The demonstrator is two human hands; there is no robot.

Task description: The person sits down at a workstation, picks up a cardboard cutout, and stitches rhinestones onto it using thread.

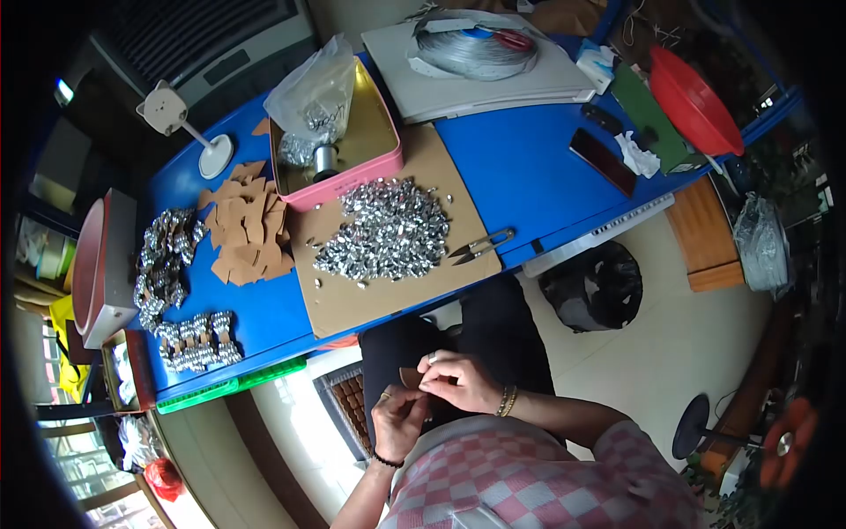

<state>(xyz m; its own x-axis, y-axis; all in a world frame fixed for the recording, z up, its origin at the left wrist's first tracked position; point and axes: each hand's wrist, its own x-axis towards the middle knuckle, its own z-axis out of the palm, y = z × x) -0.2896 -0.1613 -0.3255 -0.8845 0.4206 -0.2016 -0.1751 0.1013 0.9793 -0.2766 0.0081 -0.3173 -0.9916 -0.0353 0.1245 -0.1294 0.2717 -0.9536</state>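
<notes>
Over my lap, both hands are close together with their fingertips nearly meeting. Between them shows a small brown cardboard piece (410, 377). My right hand (463, 381) is closed in a pinch at the card's right edge. My left hand (399, 423) is also pinched, just below the card; whatever lies between its fingertips is too small to make out. On the table in front lies a heap of shiny silver beads (388, 231) on a cardboard sheet (326, 304). Thread snips (482, 247) rest at that sheet's right side.
Left of the beads are a pile of brown card pieces (247, 229) and bundles of bead-wound cards (198, 342). Behind stands a pink-rimmed tin (388, 167) holding a spool (326, 162) and plastic bag (317, 93). A phone (604, 161) lies right; a black-lined bin (592, 286) stands below.
</notes>
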